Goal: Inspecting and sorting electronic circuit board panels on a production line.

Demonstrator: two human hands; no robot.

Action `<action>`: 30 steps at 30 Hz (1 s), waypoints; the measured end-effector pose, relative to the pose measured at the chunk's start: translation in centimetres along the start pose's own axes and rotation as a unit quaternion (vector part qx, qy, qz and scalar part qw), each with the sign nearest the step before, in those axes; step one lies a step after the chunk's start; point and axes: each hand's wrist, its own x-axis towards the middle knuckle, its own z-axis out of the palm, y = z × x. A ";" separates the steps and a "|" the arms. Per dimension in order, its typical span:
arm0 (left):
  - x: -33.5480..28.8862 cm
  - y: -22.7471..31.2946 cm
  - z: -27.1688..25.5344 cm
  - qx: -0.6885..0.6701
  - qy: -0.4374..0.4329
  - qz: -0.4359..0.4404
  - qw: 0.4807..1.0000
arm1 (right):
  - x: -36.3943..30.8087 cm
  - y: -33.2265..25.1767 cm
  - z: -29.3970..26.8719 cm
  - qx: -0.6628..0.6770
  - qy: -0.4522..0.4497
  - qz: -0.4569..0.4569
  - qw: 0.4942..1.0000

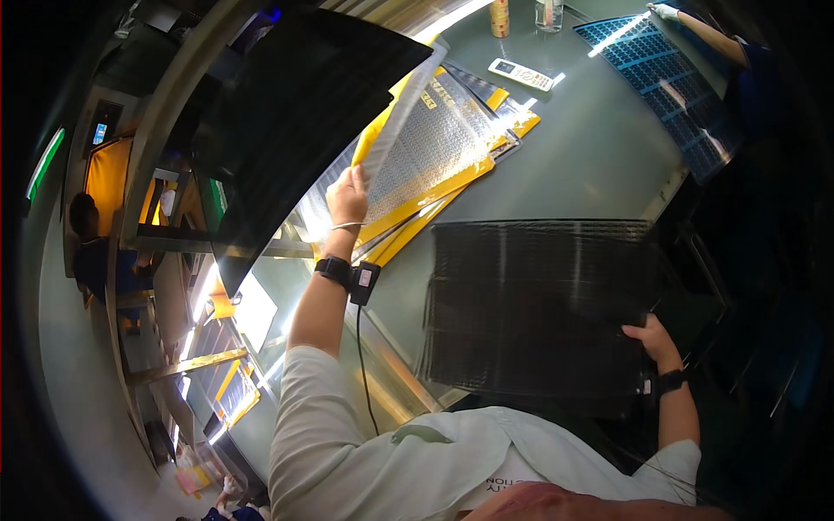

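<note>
Left of centre, the left hand point(347, 203) pinches a yellow-edged clear sheet point(382, 123); lower right, the right hand point(656, 341) grips a dark panel point(539, 304), best kept level.

Ahead of me, a white remote control point(520, 75) lies on the grey-green tabletop point(565, 165). Farther back I see a tan cylinder, apparently stacked tape rolls point(499, 17), near a clear container point(549, 15). To my right, a co-worker's white-gloved hand point(665, 11) touches a blue gridded panel point(665, 95). Off to my left, a green light tube point(45, 163) glows.
</note>
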 end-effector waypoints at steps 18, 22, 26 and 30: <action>-1.3 -1.1 -3.1 0.002 0.120 0.000 0.993 | 12.1 -8.1 12.3 -0.324 -0.200 0.046 0.924; -1.3 -1.5 -3.0 0.024 0.127 0.027 0.991 | 12.5 -11.3 12.1 -0.572 -0.178 0.036 0.800; -1.5 -1.3 -3.0 0.022 0.119 -0.002 0.993 | 17.4 -15.1 13.8 -0.530 -0.059 -0.264 0.804; -1.7 -0.6 -3.0 0.006 0.120 -0.039 0.992 | 25.7 -16.5 20.7 -0.302 -0.021 -0.348 0.887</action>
